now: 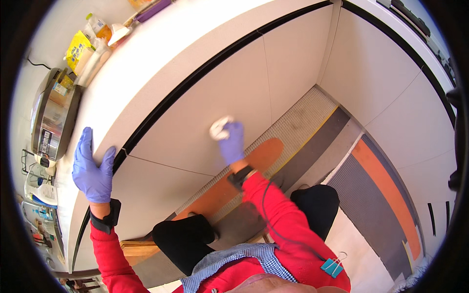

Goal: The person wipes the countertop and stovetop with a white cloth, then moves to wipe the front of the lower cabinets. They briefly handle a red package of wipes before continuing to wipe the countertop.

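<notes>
My right hand (233, 143), in a purple disposable glove, grips a crumpled white cloth (220, 128). The cloth is at the pale cabinet door (205, 110) below the counter; hand and cloth are slightly blurred. My left hand (94, 168), gloved the same way, rests on the edge of the white countertop (121, 99) with its thumb apart from the fingers. It holds nothing. Just beneath the counter edge runs a black recessed strip (190, 81). Thin seams divide the cabinet front into several doors.
On the counter at left stand a glass-fronted appliance (55, 117), a yellow packet (78, 49), bottles (99, 27) and a white spray bottle (45, 192). Grey-and-orange mats (381, 190) cover parts of the floor. More cabinet doors (381, 69) meet these at a corner. A wooden stool (137, 249) is below me.
</notes>
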`<action>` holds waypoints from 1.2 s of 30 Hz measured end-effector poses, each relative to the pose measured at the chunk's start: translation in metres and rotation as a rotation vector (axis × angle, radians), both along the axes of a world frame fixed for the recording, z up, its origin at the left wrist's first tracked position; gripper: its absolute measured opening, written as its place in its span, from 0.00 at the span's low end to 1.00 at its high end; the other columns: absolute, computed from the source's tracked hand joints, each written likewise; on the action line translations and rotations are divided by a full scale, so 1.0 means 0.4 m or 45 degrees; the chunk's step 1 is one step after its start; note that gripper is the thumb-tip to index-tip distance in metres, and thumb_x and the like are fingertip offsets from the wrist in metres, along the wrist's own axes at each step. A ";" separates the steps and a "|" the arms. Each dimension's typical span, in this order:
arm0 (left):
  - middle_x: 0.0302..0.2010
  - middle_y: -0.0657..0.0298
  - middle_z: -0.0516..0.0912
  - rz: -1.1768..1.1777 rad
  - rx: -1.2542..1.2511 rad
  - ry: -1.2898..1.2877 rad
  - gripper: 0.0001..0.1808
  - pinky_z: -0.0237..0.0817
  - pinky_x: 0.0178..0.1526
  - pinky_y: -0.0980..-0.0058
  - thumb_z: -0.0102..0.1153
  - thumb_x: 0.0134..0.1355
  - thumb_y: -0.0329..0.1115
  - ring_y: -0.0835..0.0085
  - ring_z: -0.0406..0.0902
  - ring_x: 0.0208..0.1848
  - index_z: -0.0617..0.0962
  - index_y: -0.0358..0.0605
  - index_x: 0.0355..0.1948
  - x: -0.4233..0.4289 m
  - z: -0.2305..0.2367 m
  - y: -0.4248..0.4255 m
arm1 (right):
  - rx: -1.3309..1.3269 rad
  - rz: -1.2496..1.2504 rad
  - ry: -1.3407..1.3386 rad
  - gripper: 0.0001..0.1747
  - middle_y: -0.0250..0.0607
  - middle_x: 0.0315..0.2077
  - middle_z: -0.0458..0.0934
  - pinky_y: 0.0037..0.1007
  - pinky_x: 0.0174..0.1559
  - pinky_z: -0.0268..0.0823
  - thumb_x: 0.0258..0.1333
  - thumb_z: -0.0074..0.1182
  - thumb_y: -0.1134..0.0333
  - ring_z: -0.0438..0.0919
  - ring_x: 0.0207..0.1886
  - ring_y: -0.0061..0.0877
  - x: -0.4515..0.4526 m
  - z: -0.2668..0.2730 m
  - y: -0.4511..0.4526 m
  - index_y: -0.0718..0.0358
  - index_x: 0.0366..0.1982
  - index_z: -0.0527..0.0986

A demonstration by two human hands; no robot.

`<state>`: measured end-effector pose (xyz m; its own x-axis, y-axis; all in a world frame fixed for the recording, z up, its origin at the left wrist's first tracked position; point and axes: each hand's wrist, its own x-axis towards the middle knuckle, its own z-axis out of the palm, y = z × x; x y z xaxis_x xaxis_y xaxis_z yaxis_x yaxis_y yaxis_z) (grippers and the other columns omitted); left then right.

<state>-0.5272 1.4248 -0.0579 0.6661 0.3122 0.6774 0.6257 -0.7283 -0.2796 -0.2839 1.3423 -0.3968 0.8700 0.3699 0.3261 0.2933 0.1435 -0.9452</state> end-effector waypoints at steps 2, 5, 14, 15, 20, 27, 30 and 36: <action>0.63 0.55 0.81 -0.014 -0.043 -0.012 0.36 0.70 0.62 0.65 0.71 0.60 0.48 0.56 0.80 0.61 0.75 0.45 0.67 -0.002 -0.003 0.004 | -0.024 -0.272 -0.200 0.12 0.48 0.41 0.77 0.41 0.54 0.69 0.53 0.55 0.77 0.74 0.51 0.42 0.159 -0.020 -0.036 0.66 0.42 0.76; 0.65 0.56 0.80 -0.007 0.010 0.013 0.36 0.69 0.63 0.65 0.71 0.59 0.44 0.57 0.79 0.63 0.75 0.45 0.67 -0.002 -0.006 0.014 | 0.006 -0.367 0.142 0.12 0.48 0.44 0.78 0.37 0.54 0.68 0.56 0.55 0.78 0.74 0.53 0.39 0.365 -0.069 -0.080 0.69 0.43 0.75; 0.65 0.55 0.80 -0.004 -0.053 -0.011 0.34 0.67 0.65 0.65 0.69 0.61 0.40 0.57 0.78 0.65 0.74 0.44 0.68 -0.002 -0.007 0.011 | 0.524 0.007 0.809 0.09 0.33 0.37 0.70 0.24 0.31 0.67 0.64 0.52 0.75 0.72 0.32 0.18 -0.001 -0.233 0.033 0.63 0.46 0.71; 0.65 0.55 0.79 0.011 -0.042 0.001 0.34 0.67 0.65 0.65 0.69 0.61 0.39 0.56 0.77 0.65 0.74 0.44 0.68 -0.001 -0.006 0.009 | 0.446 -0.011 0.510 0.09 0.32 0.38 0.70 0.24 0.31 0.67 0.64 0.52 0.74 0.71 0.32 0.18 -0.069 -0.215 0.035 0.63 0.46 0.71; 0.66 0.54 0.79 -0.042 -0.090 0.000 0.33 0.65 0.67 0.63 0.66 0.63 0.38 0.54 0.76 0.66 0.74 0.42 0.68 -0.002 -0.002 0.009 | 0.322 -0.084 0.522 0.12 0.39 0.41 0.71 0.28 0.41 0.68 0.60 0.53 0.75 0.73 0.41 0.24 0.065 -0.138 0.007 0.67 0.46 0.72; 0.66 0.53 0.79 -0.109 -0.123 -0.031 0.32 0.63 0.68 0.63 0.64 0.64 0.39 0.55 0.76 0.65 0.75 0.38 0.68 -0.008 -0.009 0.021 | 0.231 -0.532 0.592 0.20 0.48 0.46 0.74 0.35 0.53 0.69 0.57 0.57 0.75 0.76 0.49 0.34 0.417 -0.209 -0.063 0.71 0.52 0.73; 0.66 0.53 0.79 -0.047 -0.073 0.023 0.31 0.64 0.68 0.64 0.63 0.65 0.39 0.55 0.76 0.66 0.74 0.39 0.68 -0.008 -0.005 0.017 | 0.195 -0.406 0.677 0.22 0.49 0.48 0.76 0.35 0.53 0.70 0.55 0.58 0.76 0.77 0.49 0.34 0.352 -0.225 -0.057 0.72 0.53 0.73; 0.66 0.53 0.79 -0.036 -0.071 0.022 0.32 0.65 0.67 0.63 0.64 0.65 0.39 0.55 0.76 0.66 0.74 0.40 0.68 -0.003 -0.004 0.017 | 0.271 -0.467 0.756 0.21 0.42 0.39 0.78 0.33 0.53 0.70 0.55 0.57 0.75 0.78 0.45 0.33 0.364 -0.197 -0.041 0.70 0.53 0.74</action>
<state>-0.5283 1.4317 -0.0594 0.6865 0.3299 0.6480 0.6001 -0.7603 -0.2486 -0.1384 1.3258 -0.4757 0.9783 0.0020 -0.2073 -0.1961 0.3327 -0.9224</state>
